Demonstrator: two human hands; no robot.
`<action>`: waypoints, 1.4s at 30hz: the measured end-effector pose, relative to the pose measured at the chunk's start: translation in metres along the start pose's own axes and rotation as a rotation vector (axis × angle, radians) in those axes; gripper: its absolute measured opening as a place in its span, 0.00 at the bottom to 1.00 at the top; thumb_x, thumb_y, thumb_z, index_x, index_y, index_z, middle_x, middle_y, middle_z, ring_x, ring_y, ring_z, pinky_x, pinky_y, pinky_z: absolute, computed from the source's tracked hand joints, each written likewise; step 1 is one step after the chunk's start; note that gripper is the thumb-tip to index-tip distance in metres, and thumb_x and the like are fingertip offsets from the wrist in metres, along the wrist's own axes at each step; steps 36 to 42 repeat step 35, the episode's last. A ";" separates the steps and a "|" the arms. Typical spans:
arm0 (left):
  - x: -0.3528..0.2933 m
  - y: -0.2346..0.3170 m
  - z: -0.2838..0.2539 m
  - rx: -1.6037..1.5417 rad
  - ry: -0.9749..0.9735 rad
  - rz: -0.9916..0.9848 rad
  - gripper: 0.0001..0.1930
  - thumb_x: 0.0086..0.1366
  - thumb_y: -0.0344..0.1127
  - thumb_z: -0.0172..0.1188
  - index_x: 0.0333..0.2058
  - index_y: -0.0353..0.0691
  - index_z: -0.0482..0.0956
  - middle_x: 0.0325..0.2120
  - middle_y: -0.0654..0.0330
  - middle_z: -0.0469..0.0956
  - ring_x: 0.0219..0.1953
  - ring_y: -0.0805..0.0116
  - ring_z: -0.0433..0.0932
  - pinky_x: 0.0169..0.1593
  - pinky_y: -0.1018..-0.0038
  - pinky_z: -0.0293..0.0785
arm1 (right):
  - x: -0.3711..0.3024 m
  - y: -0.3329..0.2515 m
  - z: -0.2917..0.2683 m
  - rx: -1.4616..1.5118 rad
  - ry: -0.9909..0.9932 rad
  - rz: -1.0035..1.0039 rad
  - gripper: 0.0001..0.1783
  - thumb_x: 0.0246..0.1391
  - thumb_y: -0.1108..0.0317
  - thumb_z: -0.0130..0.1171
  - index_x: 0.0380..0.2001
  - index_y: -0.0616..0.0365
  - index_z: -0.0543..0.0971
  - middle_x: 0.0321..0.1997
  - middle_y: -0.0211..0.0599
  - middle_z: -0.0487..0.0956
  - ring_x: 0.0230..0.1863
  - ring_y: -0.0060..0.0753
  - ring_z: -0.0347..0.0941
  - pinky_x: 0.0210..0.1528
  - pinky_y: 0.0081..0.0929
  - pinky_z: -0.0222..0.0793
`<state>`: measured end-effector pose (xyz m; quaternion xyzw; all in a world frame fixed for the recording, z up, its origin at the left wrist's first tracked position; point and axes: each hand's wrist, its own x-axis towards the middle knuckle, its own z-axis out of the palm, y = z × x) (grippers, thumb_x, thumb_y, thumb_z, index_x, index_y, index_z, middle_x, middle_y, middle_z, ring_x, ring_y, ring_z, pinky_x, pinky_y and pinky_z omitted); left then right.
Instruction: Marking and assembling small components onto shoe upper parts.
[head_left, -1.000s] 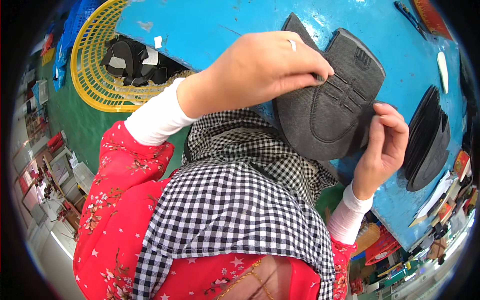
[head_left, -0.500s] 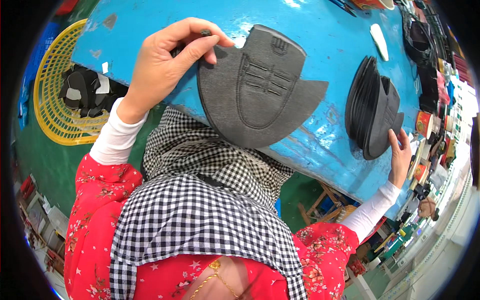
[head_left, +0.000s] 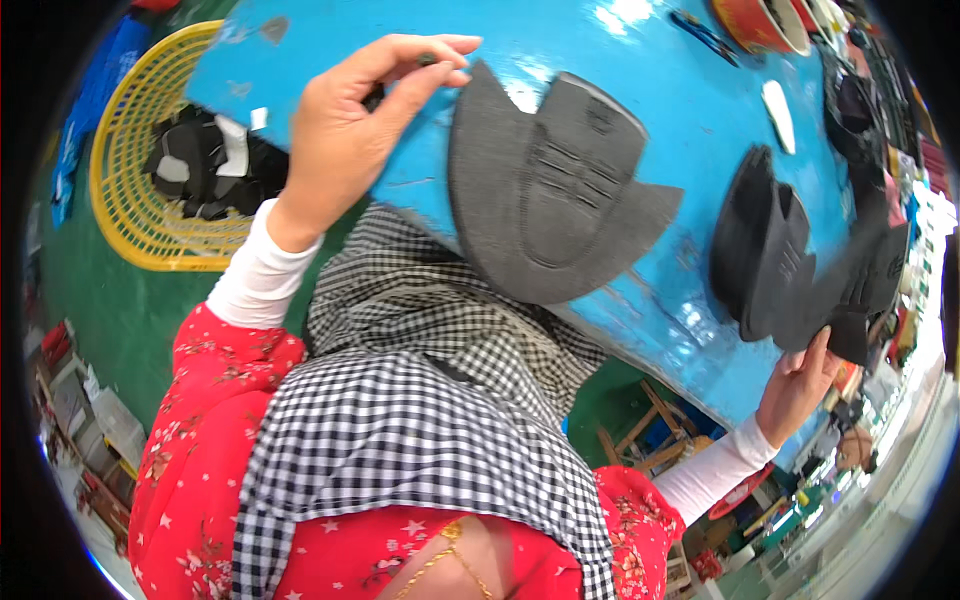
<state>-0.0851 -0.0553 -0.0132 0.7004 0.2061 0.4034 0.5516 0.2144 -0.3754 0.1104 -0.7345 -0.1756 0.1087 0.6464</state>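
Note:
A black shoe upper [head_left: 490,190], U-shaped with a stitched tongue in its middle, lies over the near edge of the blue table. My left hand [head_left: 350,130] is at its upper left tip, thumb and fingers closed around a small dark object [head_left: 427,60] mostly hidden in the grip. Whether the fingertips touch the upper I cannot tell. On the right, my right hand [head_left: 800,385] pinches another black shoe upper [head_left: 850,285] by its lower edge. This one is blurred and tilted, beside a standing stack of black uppers [head_left: 745,250].
A yellow plastic basket [head_left: 108,190] with black and grey scraps stands left of the blue table [head_left: 640,50]. Toward the far right lie dark snips [head_left: 705,38], a white tapered tool [head_left: 778,118] and a red-yellow tub [head_left: 760,25]. A wooden stool [head_left: 650,425] is below the table edge.
My right hand has drawn one upper off the stack, to the right. My left fingers have shifted up to the upper's tip. The view has shifted slightly.

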 end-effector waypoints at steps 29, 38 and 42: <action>-0.033 0.055 0.029 -0.401 -0.457 -0.284 0.09 0.54 0.24 0.67 0.36 0.33 0.83 0.29 0.59 0.84 0.29 0.75 0.82 0.33 0.82 0.76 | -0.102 0.004 0.177 -0.351 -0.625 -0.379 0.11 0.37 0.80 0.69 0.28 0.60 0.81 0.28 0.35 0.78 0.30 0.32 0.72 0.34 0.25 0.65; -0.037 0.056 0.030 -0.236 -0.475 -0.181 0.08 0.52 0.26 0.70 0.33 0.36 0.84 0.27 0.61 0.83 0.28 0.74 0.82 0.30 0.82 0.75 | -0.104 0.007 0.176 -0.319 -0.682 -0.344 0.11 0.37 0.78 0.69 0.29 0.58 0.82 0.28 0.33 0.79 0.30 0.32 0.72 0.32 0.26 0.64; -0.037 0.056 0.030 -0.236 -0.475 -0.181 0.08 0.52 0.26 0.70 0.33 0.36 0.84 0.27 0.61 0.83 0.28 0.74 0.82 0.30 0.82 0.75 | -0.104 0.007 0.176 -0.319 -0.682 -0.344 0.11 0.37 0.78 0.69 0.29 0.58 0.82 0.28 0.33 0.79 0.30 0.32 0.72 0.32 0.26 0.64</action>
